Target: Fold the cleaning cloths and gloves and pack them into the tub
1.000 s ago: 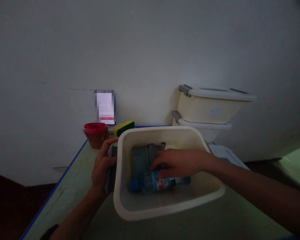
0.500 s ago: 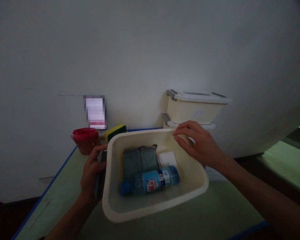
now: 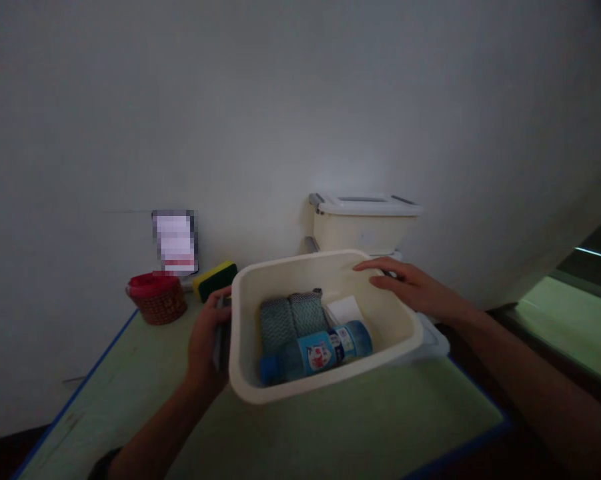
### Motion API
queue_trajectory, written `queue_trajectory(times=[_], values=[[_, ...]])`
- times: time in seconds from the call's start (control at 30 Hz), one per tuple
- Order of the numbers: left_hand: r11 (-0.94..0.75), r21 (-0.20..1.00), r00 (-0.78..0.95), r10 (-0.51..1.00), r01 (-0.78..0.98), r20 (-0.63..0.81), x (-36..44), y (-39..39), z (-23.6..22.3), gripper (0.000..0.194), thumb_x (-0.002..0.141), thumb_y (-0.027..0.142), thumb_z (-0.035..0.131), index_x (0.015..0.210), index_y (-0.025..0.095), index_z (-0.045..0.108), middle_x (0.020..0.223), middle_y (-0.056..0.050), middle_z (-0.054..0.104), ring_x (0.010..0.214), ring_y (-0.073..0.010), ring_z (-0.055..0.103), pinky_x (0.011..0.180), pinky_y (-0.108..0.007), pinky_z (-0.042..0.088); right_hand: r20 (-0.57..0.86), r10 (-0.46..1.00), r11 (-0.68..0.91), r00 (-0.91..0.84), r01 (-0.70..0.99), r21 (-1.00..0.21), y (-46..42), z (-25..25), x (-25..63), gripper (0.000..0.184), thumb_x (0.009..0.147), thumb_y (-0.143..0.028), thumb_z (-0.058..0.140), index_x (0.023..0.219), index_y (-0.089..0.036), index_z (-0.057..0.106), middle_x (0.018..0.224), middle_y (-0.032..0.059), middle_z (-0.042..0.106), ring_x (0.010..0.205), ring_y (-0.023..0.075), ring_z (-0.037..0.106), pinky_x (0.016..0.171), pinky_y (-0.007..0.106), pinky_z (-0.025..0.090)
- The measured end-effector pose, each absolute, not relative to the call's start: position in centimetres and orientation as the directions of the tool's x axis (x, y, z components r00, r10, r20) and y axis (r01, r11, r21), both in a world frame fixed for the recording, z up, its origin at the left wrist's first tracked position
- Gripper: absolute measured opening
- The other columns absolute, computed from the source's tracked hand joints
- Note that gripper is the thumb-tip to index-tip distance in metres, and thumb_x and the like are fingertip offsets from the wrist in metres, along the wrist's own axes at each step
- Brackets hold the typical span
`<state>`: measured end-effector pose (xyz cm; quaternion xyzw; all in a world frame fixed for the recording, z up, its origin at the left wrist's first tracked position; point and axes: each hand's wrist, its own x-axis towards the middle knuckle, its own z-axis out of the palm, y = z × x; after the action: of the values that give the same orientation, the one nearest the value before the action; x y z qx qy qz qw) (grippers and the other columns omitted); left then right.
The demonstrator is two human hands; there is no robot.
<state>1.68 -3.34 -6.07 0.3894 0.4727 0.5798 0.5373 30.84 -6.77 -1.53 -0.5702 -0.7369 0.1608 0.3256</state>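
A cream plastic storage box point(image 3: 257, 395), without a lid on it, is tilted toward me over the table. Inside lie a blue-capped bottle point(image 3: 325, 352) with a blue label, a grey-green woven scrubbing pad point(image 3: 293, 317) and a small white block point(image 3: 345, 311). My left hand point(image 3: 207, 340) is closed around the box's left side, by its grey clip; some fingers are hidden behind it. At the far right corner, my right hand point(image 3: 410, 287) grips the rim, its index finger and thumb reaching over the inner wall.
Behind the box stand stacked lidded storage boxes point(image 3: 363, 230) against the wall. A red woven basket point(image 3: 160, 300), a yellow-and-green sponge point(image 3: 215, 280) and a blurred upright screen point(image 3: 176, 241) are at the back left. A pale lid point(image 3: 434, 339) shows beyond the box's right side on the green table point(image 3: 300, 440).
The box has shifted right and away from me. My right hand's fingers, bent together above the rim before, now stretch over it. The view has turned slightly, shifting the background left and down.
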Motion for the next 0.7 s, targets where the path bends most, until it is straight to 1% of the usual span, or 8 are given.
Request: queue_trajectory(times=[0.03, 0.13, 0.3, 0.37, 0.47, 0.57, 0.63, 0.7], values=[[0.048, 0.959, -0.037, 0.997, -0.278, -0.061, 3.0, -3.2, -5.9, 0.034, 0.057, 0.023, 0.052, 0.091, 0.02, 0.059, 0.071, 0.002, 0.061, 0.062, -0.0162, 0.059, 0.043, -0.02, 0.04, 0.267, 0.957, 0.258, -0.111, 0.744, -0.616, -6.8, -1.3, 32.1, 0.028, 0.082, -0.028, 0.046, 0.107, -0.026, 0.059, 0.113, 0.0028, 0.058, 0.103, 0.0177, 0.052, 0.09, 0.035, 0.04], [0.044, 0.958, 0.028, 0.999, -0.282, -0.038, 7.0, -2.6, -5.7, 0.03, 0.06, 0.023, 0.054, 0.09, 0.019, 0.059, 0.075, 0.002, 0.061, 0.063, -0.015, 0.059, 0.044, -0.019, 0.04, 0.214, 0.977, 0.147, -0.016, 0.776, -0.613, -7.1, -1.1, 35.7, 0.028, 0.08, -0.028, 0.047, 0.104, -0.026, 0.062, 0.112, 0.0033, 0.06, 0.098, 0.018, 0.056, 0.084, 0.034, 0.044], [0.061, 0.954, 0.093, 0.995, -0.295, -0.035, 11.8, -1.7, -6.9, 0.03, 0.065, 0.024, 0.051, 0.093, 0.018, 0.059, 0.077, 0.001, 0.062, 0.061, -0.0137, 0.058, 0.049, -0.021, 0.043, 0.185, 0.983, 0.094, 0.018, 0.812, -0.576, -7.4, -2.1, 39.5, 0.032, 0.085, -0.028, 0.039, 0.104, -0.019, 0.063, 0.101, 0.0059, 0.066, 0.078, 0.0161, 0.062, 0.066, 0.031, 0.05], [0.06, 0.961, 0.151, 0.988, -0.269, -0.019, 12.7, -1.3, -7.6, 0.033, 0.066, 0.025, 0.05, 0.098, 0.018, 0.056, 0.082, 0.0, 0.063, 0.063, -0.0149, 0.059, 0.05, -0.022, 0.044, 0.198, 0.98, 0.099, 0.012, 0.837, -0.539, -7.5, -2.5, 40.3, 0.031, 0.085, -0.027, 0.039, 0.1, -0.018, 0.064, 0.095, 0.006, 0.067, 0.075, 0.0161, 0.062, 0.065, 0.031, 0.05], [0.049, 0.974, 0.212, 0.977, -0.219, -0.001, 13.1, -0.6, -8.1, 0.036, 0.068, 0.026, 0.048, 0.103, 0.018, 0.053, 0.082, -0.001, 0.065, 0.064, -0.0164, 0.061, 0.05, -0.023, 0.044, 0.242, 0.97, 0.126, -0.016, 0.886, -0.445, -7.3, -3.1, 40.9, 0.026, 0.082, -0.025, 0.046, 0.094, -0.02, 0.068, 0.092, 0.0054, 0.065, 0.085, 0.0171, 0.059, 0.079, 0.034, 0.047], [0.053, 0.983, 0.284, 0.959, -0.176, -0.001, 12.4, 0.1, -7.9, 0.034, 0.073, 0.031, 0.046, 0.104, 0.017, 0.053, 0.075, -0.001, 0.064, 0.06, -0.016, 0.061, 0.049, -0.023, 0.045, 0.316, 0.949, 0.126, -0.011, 0.931, -0.344, -7.1, -3.5, 40.3, 0.026, 0.081, -0.023, 0.048, 0.099, -0.022, 0.067, 0.107, 0.0096, 0.057, 0.103, 0.0225, 0.051, 0.092, 0.045, 0.037], [0.052, 0.994, 0.349, 0.937, -0.094, -0.016, 11.6, 0.2, -7.8, 0.037, 0.079, 0.038, 0.041, 0.109, 0.018, 0.051, 0.067, 0.0, 0.062, 0.053, -0.0154, 0.058, 0.046, -0.023, 0.044, 0.37, 0.929, 0.127, -0.01, 0.948, -0.293, -7.0, -3.6, 39.1, 0.027, 0.081, -0.023, 0.048, 0.101, -0.023, 0.066, 0.118, 0.0122, 0.05, 0.115, 0.0275, 0.041, 0.095, 0.052, 0.03], [0.031, 1.0, 0.377, 0.926, 0.002, -0.029, 10.4, 0.2, -8.1, 0.044, 0.083, 0.043, 0.034, 0.116, 0.016, 0.043, 0.062, 0.0, 0.059, 0.05, -0.0164, 0.056, 0.044, -0.026, 0.044, 0.411, 0.91, 0.161, -0.048, 0.956, -0.245, -7.1, -3.2, 37.1, 0.027, 0.083, -0.022, 0.047, 0.102, -0.024, 0.065, 0.123, 0.0127, 0.046, 0.119, 0.0292, 0.036, 0.095, 0.053, 0.029]])
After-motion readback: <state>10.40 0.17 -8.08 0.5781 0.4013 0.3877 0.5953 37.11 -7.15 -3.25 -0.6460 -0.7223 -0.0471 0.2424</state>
